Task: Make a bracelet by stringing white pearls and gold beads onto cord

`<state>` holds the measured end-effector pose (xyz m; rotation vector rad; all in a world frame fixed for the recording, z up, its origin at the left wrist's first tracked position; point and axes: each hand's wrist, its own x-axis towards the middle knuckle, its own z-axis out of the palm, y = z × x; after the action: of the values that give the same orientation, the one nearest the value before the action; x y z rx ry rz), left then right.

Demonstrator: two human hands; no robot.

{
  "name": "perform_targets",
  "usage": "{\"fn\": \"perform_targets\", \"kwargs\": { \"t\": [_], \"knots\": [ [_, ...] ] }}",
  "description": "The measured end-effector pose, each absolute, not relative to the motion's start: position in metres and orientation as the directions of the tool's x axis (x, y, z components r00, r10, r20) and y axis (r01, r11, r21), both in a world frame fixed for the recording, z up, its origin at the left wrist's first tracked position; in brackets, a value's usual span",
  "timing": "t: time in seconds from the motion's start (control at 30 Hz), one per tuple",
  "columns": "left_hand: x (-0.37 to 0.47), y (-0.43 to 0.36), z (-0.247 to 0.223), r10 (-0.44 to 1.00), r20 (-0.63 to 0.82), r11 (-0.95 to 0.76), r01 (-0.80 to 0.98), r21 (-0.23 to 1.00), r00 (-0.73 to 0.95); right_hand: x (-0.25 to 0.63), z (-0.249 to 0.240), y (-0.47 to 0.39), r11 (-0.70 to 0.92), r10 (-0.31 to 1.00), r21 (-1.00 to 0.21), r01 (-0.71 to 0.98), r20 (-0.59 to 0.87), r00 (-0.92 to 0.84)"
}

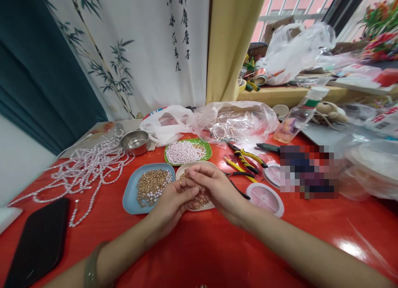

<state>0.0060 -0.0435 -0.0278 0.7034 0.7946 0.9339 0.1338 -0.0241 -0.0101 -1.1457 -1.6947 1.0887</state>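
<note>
My left hand (174, 201) and my right hand (217, 188) meet over the cream tray (212, 165), which holds small gold beads. The fingers of both hands are closed and pressed together at the tips; whatever lies between them is too small to make out. Left of my hands is a blue tray (129, 197) with gold pieces and some pearly beads. Behind the cream tray sits a green tray (207, 148) with pinkish-white beads and a few gold ones.
Strings of white beads (93, 163), a metal bowl (135, 142) and a black phone (39, 242) lie at left. Pliers (245, 157), spools (265, 199) and a bottle (297, 116) are at right. Plastic bags (236, 118) stand behind the trays.
</note>
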Motion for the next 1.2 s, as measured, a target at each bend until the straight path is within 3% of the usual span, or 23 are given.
{"fn": "perform_targets", "kwargs": {
  "t": [0.1,0.23,0.37,0.47,0.57,0.7,0.87,0.97,1.2],
  "knots": [
    [0.004,-0.040,-0.029,0.897,-0.310,0.426,-0.428,0.797,0.317,0.167,-0.003,-0.002,0.318,0.946,-0.809,0.494,0.240,-0.217],
    [0.004,-0.036,-0.030,0.900,-0.321,0.431,-0.481,0.764,0.296,0.222,-0.011,0.025,0.299,0.937,-0.531,0.793,0.320,-0.140],
    [0.003,-0.034,-0.029,0.899,-0.330,0.436,-0.510,0.741,0.289,0.241,-0.029,0.032,0.298,0.933,-0.319,0.900,0.298,-0.203],
    [0.001,-0.033,-0.029,0.901,-0.326,0.432,-0.517,0.739,0.287,0.236,-0.039,0.032,0.323,0.921,-0.244,0.914,0.303,-0.245],
    [-0.001,-0.032,-0.030,0.905,-0.308,0.421,-0.529,0.737,0.292,0.230,-0.042,0.035,0.309,0.918,-0.244,0.919,0.328,-0.222],
    [-0.002,-0.030,-0.032,0.904,-0.299,0.423,-0.533,0.732,0.306,0.222,-0.030,0.033,0.311,0.909,-0.334,0.890,0.377,-0.177],
    [-0.001,-0.029,-0.036,0.909,-0.291,0.412,-0.545,0.730,0.298,0.194,0.000,-0.001,0.485,0.842,-0.512,0.709,0.493,-0.219],
    [-0.001,-0.029,-0.038,0.912,-0.278,0.405,-0.554,0.727,0.303,0.178,0.004,-0.026,0.496,0.868,-0.574,0.652,0.322,-0.377],
    [-0.001,-0.028,-0.041,0.913,-0.260,0.399,-0.548,0.736,0.314,0.169,-0.009,-0.042,0.485,0.867,-0.553,0.678,0.204,-0.454]
  ]
}}
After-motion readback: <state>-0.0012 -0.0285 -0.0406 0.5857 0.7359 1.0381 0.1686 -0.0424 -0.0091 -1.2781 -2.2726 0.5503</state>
